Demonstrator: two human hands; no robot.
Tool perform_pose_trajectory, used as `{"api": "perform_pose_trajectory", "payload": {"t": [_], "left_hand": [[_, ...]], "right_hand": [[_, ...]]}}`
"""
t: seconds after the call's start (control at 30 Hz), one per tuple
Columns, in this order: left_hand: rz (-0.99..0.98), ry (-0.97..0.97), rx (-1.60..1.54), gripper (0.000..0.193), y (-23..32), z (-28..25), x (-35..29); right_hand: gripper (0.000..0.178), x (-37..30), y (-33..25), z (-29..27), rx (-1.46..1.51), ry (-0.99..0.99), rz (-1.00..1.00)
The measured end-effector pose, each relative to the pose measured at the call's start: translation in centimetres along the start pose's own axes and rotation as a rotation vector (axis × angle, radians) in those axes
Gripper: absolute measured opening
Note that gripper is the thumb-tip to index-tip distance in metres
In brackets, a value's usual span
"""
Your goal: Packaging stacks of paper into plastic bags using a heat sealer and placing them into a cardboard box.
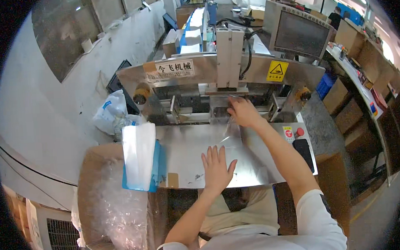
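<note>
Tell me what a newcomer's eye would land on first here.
Probably the right hand, reaching to the clear film at the middle of the metal machine, and the left hand, palm down over the steel tabletop. Next, the yellow warning sign on the machine's right side, then the cardboard box of clear plastic at lower left.

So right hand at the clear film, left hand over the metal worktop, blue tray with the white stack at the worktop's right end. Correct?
One slip: the head view shows the blue tray with the white stack at the left end of the metal worktop. The right hand is at the clear film, left hand over the worktop.
</note>
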State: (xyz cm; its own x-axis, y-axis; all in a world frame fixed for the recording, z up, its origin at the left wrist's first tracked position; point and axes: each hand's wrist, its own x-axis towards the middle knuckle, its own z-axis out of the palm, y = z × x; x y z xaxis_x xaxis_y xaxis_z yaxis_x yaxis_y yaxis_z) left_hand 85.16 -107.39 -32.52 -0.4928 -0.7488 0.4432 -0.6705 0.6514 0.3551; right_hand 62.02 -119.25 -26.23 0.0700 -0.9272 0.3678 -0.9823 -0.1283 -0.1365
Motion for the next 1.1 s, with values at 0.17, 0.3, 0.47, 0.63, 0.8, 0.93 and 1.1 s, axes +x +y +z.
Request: {"api": "perform_pose_trajectory", "payload": {"t": [0.17,0.3,0.47,0.63,0.8,0.93,1.1], "left_hand": [[-0.126,0.106,-0.037,0.073,-0.2,-0.3,0.0],[-0.188,0.155,-0.115,0.076,-0.3,-0.5,0.0],[-0.245,0.180,-0.211,0.077,-1.0,0.0,0.0],[-0.260,0.188,-0.265,0.078,-1.6,-0.3,-0.4],[-0.228,0.185,-0.301,0.076,-1.1,-0.4,-0.2],[-0.187,0.165,-0.278,0.072,-1.4,0.0,-0.5],[-0.202,0.119,-0.306,0.072,-1.1,-0.2,0.4]], "right_hand": [[0.052,1.0,-0.7,-1.1,-0.043,-0.135,0.058],[0.053,1.4,-0.1,-1.1,-0.020,-0.139,0.067],[0.055,1.6,0.6,-0.9,-0.061,-0.149,0.043],[0.039,-0.6,-0.3,-1.7,0.084,-0.044,0.043],[0.052,-7.3,-1.1,-3.0,0.509,0.237,0.214],[0.058,-12.4,-1.8,-3.5,0.712,0.075,0.361],[0.058,-15.6,-2.0,-2.2,0.920,0.107,0.423]]}}
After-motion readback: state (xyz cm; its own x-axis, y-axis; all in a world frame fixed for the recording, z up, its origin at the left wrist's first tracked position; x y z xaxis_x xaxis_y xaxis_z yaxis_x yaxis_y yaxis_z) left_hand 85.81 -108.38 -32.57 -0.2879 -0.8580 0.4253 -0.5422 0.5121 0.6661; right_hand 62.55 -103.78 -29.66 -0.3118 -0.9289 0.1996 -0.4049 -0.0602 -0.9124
